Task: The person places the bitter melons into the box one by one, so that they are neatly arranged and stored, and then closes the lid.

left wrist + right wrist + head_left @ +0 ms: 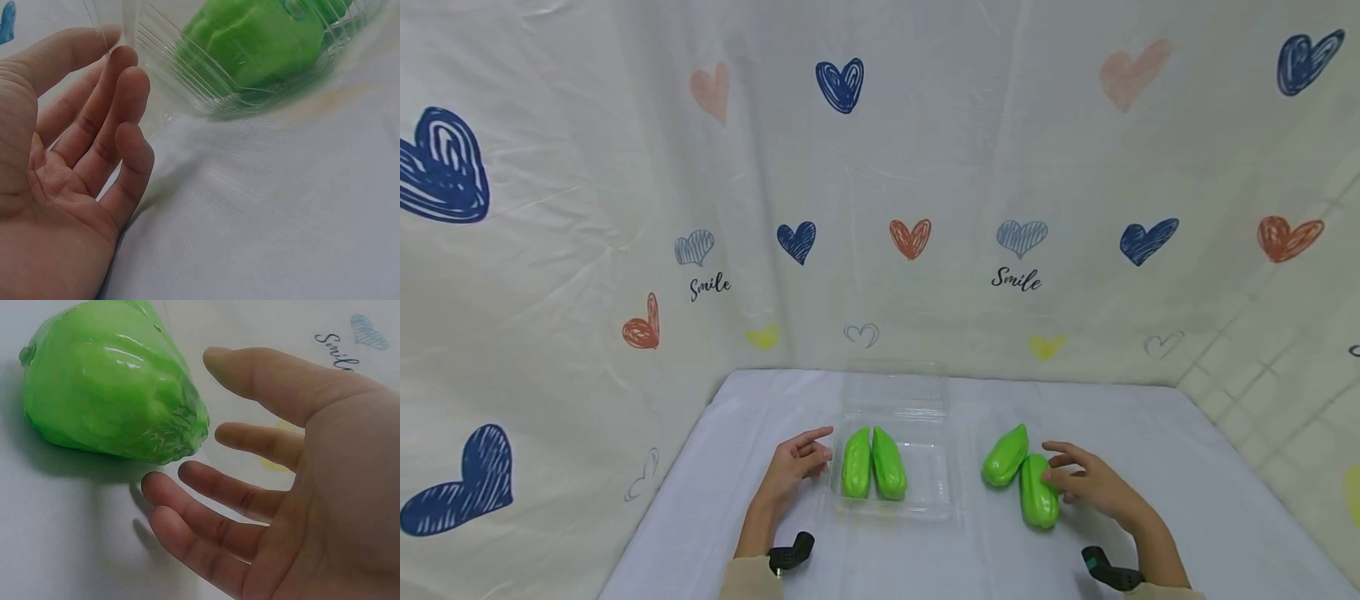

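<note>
A clear plastic box (931, 500) with its lid (891, 392) raised at the back holds two glossy green gourd-like vegetables (855, 465), side by side in its left half. My left hand (801, 461) is at the box's left side, fingers loosely bent, fingertips right at the clear wall (187, 81) in the left wrist view. Two more such vegetables lie right of the box: one farther back (1006, 457) and one nearer (1037, 493). My right hand (1093, 483) is beside the nearer one; its fingers (244, 437) spread around the ribbed end with a gap in the right wrist view.
A white cloth covers the table (917, 567), whose back edge meets a pale curtain (955, 167) printed with hearts. The curtain also runs along the left and right sides. A dark wrist device (792, 552) sits on each forearm.
</note>
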Demonstrator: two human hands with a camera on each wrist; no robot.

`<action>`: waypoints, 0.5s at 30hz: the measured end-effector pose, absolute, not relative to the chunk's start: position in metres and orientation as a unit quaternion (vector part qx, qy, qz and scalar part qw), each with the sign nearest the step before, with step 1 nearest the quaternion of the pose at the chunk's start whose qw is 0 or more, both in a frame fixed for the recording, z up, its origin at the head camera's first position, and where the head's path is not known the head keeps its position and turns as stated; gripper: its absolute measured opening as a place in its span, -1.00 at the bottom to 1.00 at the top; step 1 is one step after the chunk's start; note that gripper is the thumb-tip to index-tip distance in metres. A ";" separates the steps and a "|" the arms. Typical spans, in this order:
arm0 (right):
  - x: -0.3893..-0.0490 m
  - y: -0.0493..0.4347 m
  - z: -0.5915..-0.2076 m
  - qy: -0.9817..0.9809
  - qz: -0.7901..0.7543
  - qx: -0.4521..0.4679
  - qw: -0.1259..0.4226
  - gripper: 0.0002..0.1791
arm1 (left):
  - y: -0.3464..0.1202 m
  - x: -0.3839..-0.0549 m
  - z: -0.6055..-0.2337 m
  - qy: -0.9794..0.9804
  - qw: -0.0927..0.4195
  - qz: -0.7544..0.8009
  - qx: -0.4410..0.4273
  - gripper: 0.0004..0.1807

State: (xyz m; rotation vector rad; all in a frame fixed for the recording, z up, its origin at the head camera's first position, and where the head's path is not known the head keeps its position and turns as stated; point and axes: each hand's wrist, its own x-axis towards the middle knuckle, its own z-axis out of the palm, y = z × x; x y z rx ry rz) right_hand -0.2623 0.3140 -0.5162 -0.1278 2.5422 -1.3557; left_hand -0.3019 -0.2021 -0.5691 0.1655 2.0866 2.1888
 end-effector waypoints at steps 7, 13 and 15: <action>-0.264 0.312 -0.520 0.876 -0.460 -0.027 0.143 -0.15 | -0.203 -0.303 -0.568 0.680 0.063 0.729 0.053 -0.36; -0.264 0.311 -0.523 0.877 -0.458 -0.027 0.143 -0.15 | -0.203 -0.303 -0.568 0.681 0.061 0.728 0.054 -0.37; -0.264 0.310 -0.524 0.876 -0.459 -0.028 0.143 -0.15 | -0.203 -0.303 -0.568 0.682 0.060 0.727 0.053 -0.37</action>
